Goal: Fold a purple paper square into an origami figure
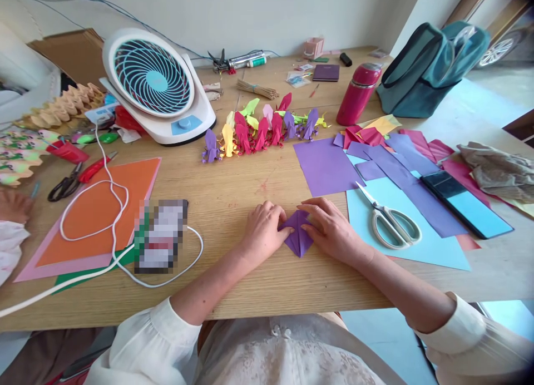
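your left hand [265, 226] and right hand [336, 232] pinch opposite sides of 1 purple paper [299, 241], creased into a diamond, seemingly part-folded; shaped paper figures [262, 133] lie beyond your grip.

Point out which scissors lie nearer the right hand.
The pale-handled scissors, on light blue paper; the black-handled pair lies far left.

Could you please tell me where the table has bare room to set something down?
Mainly between the fan, paper figures and left hand; a smaller patch lies between the folded purple paper and the table edge. Crowded: the right, around the scissors and light blue sheet, and the left, around the orange sheet.
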`<state>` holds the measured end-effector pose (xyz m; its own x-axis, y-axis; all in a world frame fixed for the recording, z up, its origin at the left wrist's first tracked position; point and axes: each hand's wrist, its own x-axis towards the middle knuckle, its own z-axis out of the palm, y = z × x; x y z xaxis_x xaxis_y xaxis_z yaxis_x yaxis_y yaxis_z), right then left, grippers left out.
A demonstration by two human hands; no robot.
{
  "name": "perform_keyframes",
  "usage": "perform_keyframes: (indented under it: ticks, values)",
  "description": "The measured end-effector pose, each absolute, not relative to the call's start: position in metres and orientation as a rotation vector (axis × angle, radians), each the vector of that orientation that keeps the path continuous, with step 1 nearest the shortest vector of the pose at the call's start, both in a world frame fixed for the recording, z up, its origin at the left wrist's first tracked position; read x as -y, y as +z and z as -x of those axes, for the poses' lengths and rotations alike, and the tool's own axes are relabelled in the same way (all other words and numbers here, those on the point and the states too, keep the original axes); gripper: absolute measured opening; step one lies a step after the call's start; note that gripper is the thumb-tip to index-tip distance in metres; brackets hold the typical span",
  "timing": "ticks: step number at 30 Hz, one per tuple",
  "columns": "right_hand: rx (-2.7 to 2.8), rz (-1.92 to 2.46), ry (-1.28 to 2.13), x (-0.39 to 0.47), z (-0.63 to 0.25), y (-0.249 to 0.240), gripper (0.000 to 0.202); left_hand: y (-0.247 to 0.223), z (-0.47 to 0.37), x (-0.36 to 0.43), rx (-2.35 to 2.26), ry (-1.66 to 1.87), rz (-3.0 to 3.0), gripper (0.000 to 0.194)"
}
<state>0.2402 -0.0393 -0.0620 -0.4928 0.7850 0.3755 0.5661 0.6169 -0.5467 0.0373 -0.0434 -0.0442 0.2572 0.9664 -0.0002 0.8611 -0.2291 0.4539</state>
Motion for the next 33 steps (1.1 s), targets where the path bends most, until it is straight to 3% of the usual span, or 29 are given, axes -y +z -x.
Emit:
perform_keyframes:
  ticks: [6,9,11,15,33]
  values:
    - [1.858,1.24,1.048,0.029,-0.241,-0.056,0.017,-0.039,-0.038,0.037,-1.419,0.579,-1.809,0.018]
    - [1.771,1.245,1.256,0.026,-0.238,-0.049,0.019,-0.031,-0.037,0.036,-1.345,0.634,-1.785,0.012]
    - [1.787,1.233,1.239,0.027,-0.236,-0.044,0.018,-0.026,-0.037,0.036,-1.314,0.66,-1.832,0.005]
    - [1.833,1.188,1.186,0.03,-0.232,-0.037,0.012,-0.021,-0.039,0.038,-1.306,0.732,-1.955,0.016]
    - [1.723,1.119,1.023,0.028,-0.206,-0.021,0.016,-0.015,-0.031,0.049,-1.362,1.039,-2.143,0.016]
